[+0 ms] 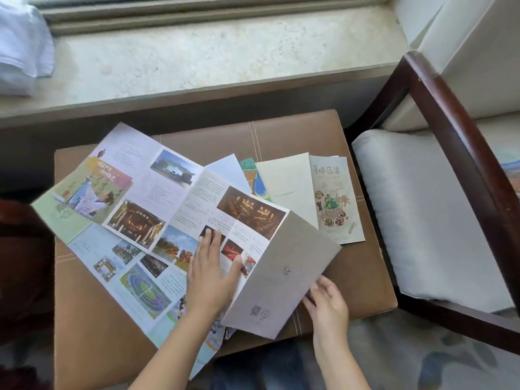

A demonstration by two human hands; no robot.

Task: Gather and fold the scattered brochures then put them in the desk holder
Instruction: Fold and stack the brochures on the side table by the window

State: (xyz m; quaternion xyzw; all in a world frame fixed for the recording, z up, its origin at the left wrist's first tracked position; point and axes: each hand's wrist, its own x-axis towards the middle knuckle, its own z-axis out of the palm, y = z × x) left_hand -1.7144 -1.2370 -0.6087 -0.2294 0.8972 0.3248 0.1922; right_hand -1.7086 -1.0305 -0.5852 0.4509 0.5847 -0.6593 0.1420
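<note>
- large brochure (140, 220): lies unfolded across the left and middle of the brown stool (281, 130); glossy paper, creased into panels of photos and small text; its left corner overhangs the stool's left edge, its near corner the front edge
- grey flap (281, 277): the brochure's right-hand panel, matt and plain, raised off the stool and tilted over toward the printed side
- left hand (211, 274): flat, palm down, fingers straight and close, thumb spread; presses the printed sheet just beside the flap's crease
- right hand (326, 302): at the stool's front right; fingers loosely spread and slightly curved, tips at the flap's lower edge, propping it; no clear pinch
- folded brochures on the stool's right back part, fanned and overlapping: food-drawing brochure (334, 198), plain cream brochure (287, 184), green-blue brochure (253, 175) mostly covered
- stool: tan, leather-like, pale double stitching
- right of stool: chair (450, 136), dark polished wood, pale cushion
- behind stool: mottled stone sill (197, 60); white cloth (22, 46) at its left end
</note>
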